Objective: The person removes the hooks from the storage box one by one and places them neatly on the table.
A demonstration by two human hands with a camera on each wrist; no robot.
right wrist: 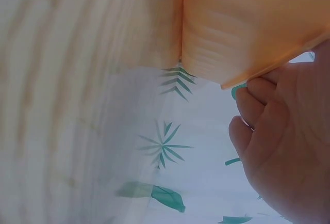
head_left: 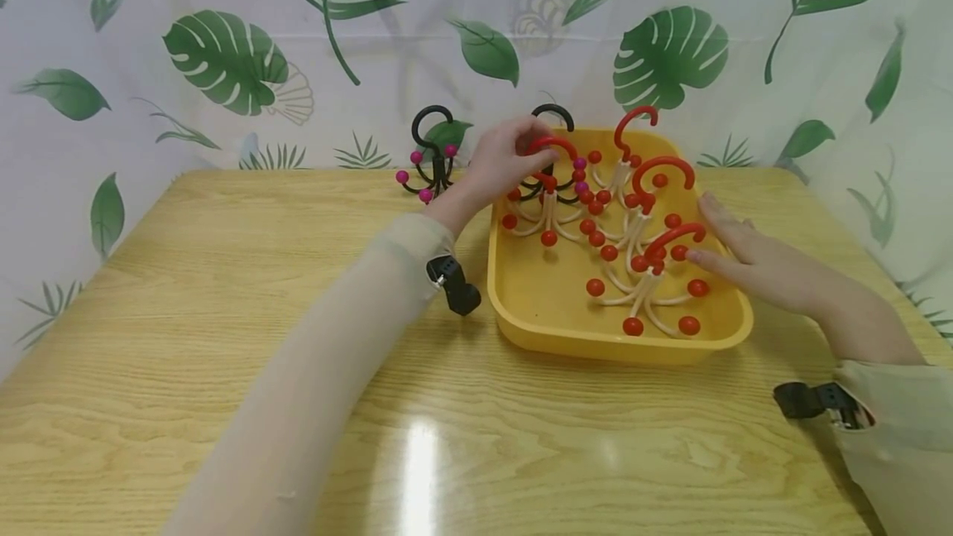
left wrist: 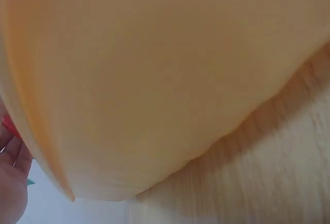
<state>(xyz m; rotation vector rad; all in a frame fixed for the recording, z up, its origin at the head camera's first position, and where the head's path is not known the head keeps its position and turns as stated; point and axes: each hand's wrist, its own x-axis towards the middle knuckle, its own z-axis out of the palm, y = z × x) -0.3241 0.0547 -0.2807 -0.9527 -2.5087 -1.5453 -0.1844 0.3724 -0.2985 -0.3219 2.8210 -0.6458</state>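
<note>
I have a yellow tray (head_left: 610,344) holding four red-hooked hangers (head_left: 639,224) and a black-hooked one (head_left: 553,109); another black hanger (head_left: 438,165) stands beside it on the counter (head_left: 223,296). My left hand (head_left: 506,154) apparently pinches the tray's leftmost red hook (head_left: 560,141); my right hand (head_left: 763,259), thumb and fingers spread, touches the tray.

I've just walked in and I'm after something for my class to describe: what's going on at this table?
A person's left hand is holding a red-hooked hanger by its hook, at the left side of a yellow tray. The right hand rests at the tray's right rim. Three more red-hooked hangers are in the tray, along with a black hanger. Another black hanger, with pink balls, stands outside it, to the left.
</note>
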